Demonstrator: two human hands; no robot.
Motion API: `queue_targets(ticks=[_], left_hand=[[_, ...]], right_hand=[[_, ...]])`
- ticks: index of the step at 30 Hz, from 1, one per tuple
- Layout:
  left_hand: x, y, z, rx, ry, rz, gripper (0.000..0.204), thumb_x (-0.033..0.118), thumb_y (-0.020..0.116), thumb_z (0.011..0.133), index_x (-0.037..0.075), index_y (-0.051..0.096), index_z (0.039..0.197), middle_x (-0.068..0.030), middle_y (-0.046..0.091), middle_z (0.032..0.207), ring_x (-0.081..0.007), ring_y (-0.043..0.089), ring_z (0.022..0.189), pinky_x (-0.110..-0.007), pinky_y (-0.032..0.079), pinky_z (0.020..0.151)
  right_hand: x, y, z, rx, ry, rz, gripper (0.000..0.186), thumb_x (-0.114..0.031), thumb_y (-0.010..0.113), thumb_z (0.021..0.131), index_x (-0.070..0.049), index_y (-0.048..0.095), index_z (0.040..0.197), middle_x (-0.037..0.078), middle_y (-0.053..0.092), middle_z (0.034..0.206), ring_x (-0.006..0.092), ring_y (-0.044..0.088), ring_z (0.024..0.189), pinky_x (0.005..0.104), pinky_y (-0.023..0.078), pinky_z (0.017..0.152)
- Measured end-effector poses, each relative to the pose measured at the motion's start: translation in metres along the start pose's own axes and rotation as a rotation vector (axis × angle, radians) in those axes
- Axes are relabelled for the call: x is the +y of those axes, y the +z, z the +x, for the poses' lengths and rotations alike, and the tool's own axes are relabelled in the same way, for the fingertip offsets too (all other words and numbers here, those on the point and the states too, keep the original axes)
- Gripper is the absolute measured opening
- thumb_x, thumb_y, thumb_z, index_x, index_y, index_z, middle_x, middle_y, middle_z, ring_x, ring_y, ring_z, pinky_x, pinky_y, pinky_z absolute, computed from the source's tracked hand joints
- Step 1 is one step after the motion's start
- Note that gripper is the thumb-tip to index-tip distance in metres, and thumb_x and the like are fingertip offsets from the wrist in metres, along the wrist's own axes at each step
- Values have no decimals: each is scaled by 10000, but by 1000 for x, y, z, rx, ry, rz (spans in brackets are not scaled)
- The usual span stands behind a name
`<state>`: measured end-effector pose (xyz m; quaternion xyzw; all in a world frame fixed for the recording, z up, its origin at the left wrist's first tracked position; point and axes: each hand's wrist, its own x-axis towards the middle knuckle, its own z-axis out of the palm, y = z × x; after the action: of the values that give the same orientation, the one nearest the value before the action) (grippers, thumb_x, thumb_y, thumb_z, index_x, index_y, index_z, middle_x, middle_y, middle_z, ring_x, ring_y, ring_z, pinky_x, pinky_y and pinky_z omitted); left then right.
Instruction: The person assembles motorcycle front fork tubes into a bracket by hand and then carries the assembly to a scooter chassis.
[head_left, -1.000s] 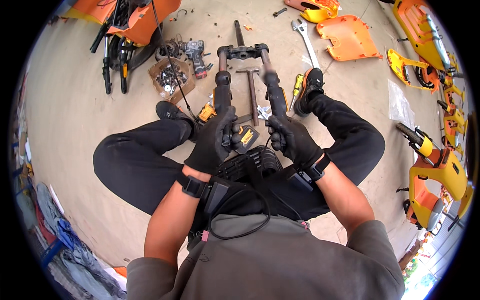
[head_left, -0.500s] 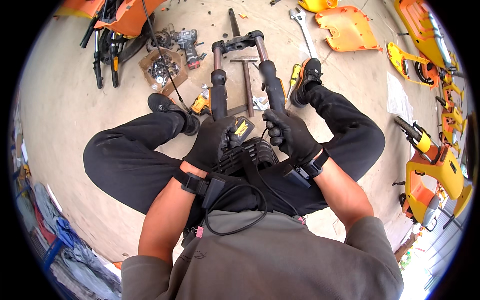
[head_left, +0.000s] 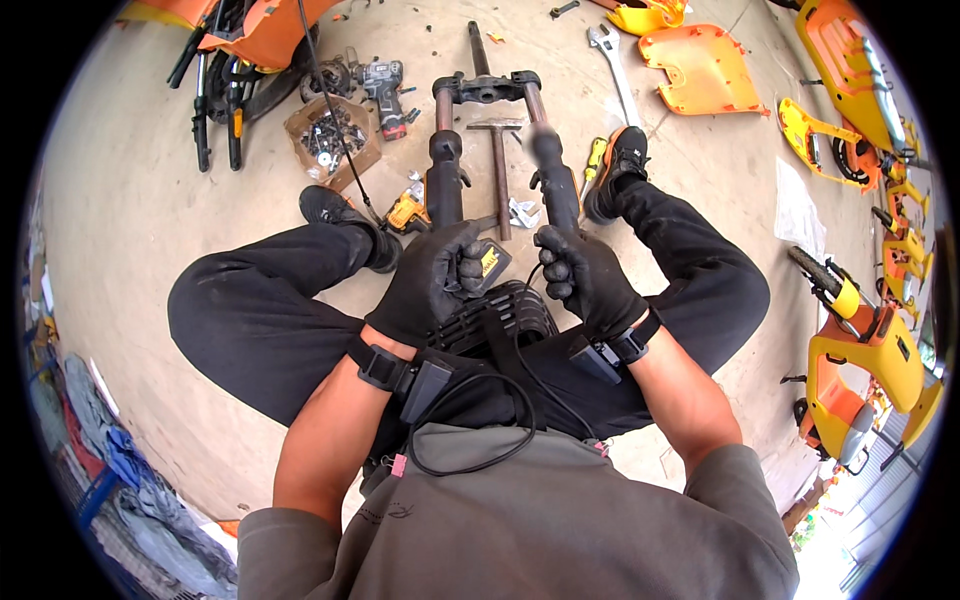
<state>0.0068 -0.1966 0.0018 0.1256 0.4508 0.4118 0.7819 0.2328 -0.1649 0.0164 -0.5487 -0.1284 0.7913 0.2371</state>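
A front fork (head_left: pixel 487 90) with two dark lower legs and a steering stem lies ahead of me, its stem pointing away. My left hand (head_left: pixel 430 278), in a black glove, is wrapped round the near end of the left leg (head_left: pixel 444 185). The right glove, my right hand (head_left: pixel 592 278), closes round the near end of the right leg (head_left: pixel 556 180). Both leg ends are hidden in the fists. Close to the left fingers is a black and yellow battery pack (head_left: pixel 490 262). Between the legs a hammer (head_left: pixel 501 185) lies on the floor.
Left of the fork are a yellow drill (head_left: pixel 408 208), a grey drill (head_left: pixel 383 95) and a cardboard box of hardware (head_left: pixel 365 168). On the right lie a yellow screwdriver (head_left: pixel 595 158), an adjustable wrench (head_left: pixel 613 75) and an orange panel (head_left: pixel 700 72). Yellow scooters (head_left: pixel 870 360) stand farther right.
The fork legs have turned: orange strips on their outer sides are out of sight, and small lugs now show on their inner sides. Both hands stay gripped, and the fork's crosspiece looks more level.
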Motion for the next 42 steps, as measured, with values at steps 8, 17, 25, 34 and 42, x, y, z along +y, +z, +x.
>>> queue_targets(ticks=[8, 17, 25, 34, 42], left_hand=[[-11, -8, 3, -21, 54, 58, 199, 248, 582, 1036, 62, 609, 971, 16, 541, 813, -50, 512, 633, -206, 432, 540], [-2, -3, 2, -5, 57, 127, 213, 244, 621, 1002, 33, 632, 975, -11, 565, 795, -74, 551, 610, -215, 451, 540], [3, 3, -3, 17, 60, 152, 189, 206, 586, 1020, 24, 636, 1035, -16, 576, 812, -74, 549, 616, -219, 458, 545], [-1, -4, 1, -59, 169, 197, 213, 237, 574, 1042, 44, 645, 1100, 7, 587, 880, -57, 549, 685, -206, 454, 587], [2, 0, -2, -51, 133, 194, 239, 262, 578, 1043, 44, 651, 1109, 4, 609, 865, -71, 577, 668, -221, 484, 595]], right_hand=[[12, -5, 6, 114, -47, -206, 209, -254, 680, 967, -80, 583, 1028, -47, 519, 776, 29, 461, 575, 195, 355, 453], [-4, -2, -2, 8, -14, -15, 179, -255, 642, 1002, -88, 589, 1033, -56, 521, 814, -2, 438, 581, 154, 336, 458], [-6, -3, -1, -29, 2, 25, 176, -259, 630, 1012, -90, 588, 1036, -57, 523, 812, -6, 438, 582, 149, 328, 460], [0, -2, 1, 21, 13, -22, 204, -265, 648, 998, -77, 593, 1055, -30, 554, 821, 25, 463, 586, 181, 348, 473], [8, -9, 8, 16, -15, -66, 283, -328, 653, 999, -57, 606, 1062, -5, 581, 789, 78, 551, 599, 234, 455, 501]])
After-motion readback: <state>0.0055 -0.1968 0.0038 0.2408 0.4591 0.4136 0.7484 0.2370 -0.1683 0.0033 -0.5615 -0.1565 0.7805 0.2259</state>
